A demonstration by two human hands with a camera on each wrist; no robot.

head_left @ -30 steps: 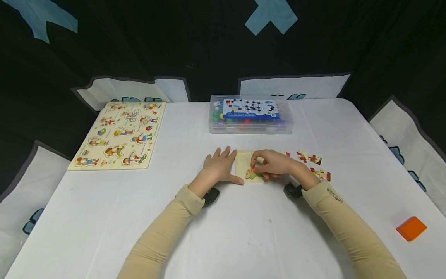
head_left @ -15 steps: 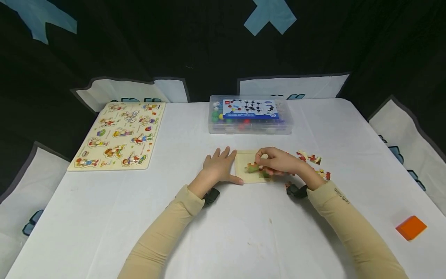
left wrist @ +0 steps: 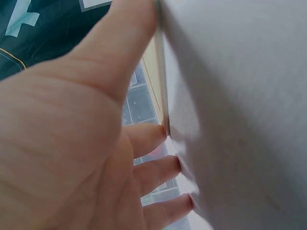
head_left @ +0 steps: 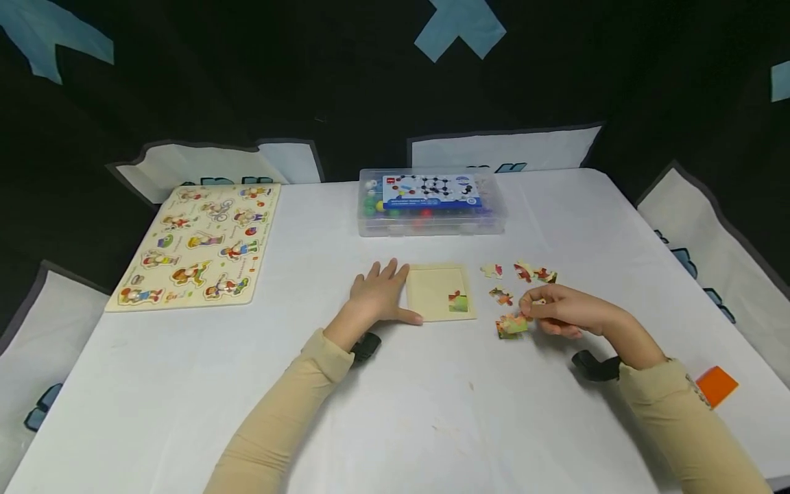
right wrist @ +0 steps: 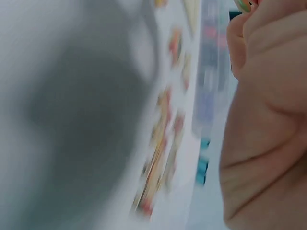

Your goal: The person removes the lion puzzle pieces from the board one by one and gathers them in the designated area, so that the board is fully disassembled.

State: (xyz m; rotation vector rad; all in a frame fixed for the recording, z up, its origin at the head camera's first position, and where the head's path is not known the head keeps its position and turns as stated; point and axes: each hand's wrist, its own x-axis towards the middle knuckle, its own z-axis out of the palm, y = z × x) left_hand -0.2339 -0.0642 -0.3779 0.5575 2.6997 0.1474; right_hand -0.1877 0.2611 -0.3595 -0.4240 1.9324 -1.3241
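Note:
A small pale wooden puzzle tray (head_left: 427,291) lies mid-table, with one green-and-red jigsaw piece (head_left: 458,302) in its lower right corner. My left hand (head_left: 378,296) rests at the tray's left side, fingers spread and thumb by the lower left corner; in the left wrist view the thumb and a fingertip meet the tray edge (left wrist: 162,81). Right of the tray, my right hand (head_left: 570,312) pinches a yellow-green jigsaw piece (head_left: 517,322) between thumb and fingertips, overlapping a darker piece (head_left: 506,334) below it. The right wrist view shows only a bit of the held piece (right wrist: 243,5).
Several loose jigsaw pieces (head_left: 501,296) lie right of the tray, some partly behind the right hand. A clear plastic box (head_left: 432,223) of coloured parts stands behind. A large picture peg board (head_left: 197,247) lies far left, an orange block (head_left: 716,386) at right.
My right hand has moved right, off the tray, carrying a jigsaw piece to the loose ones. One piece stays in the tray's corner. The left hand keeps its place; the view has shifted slightly.

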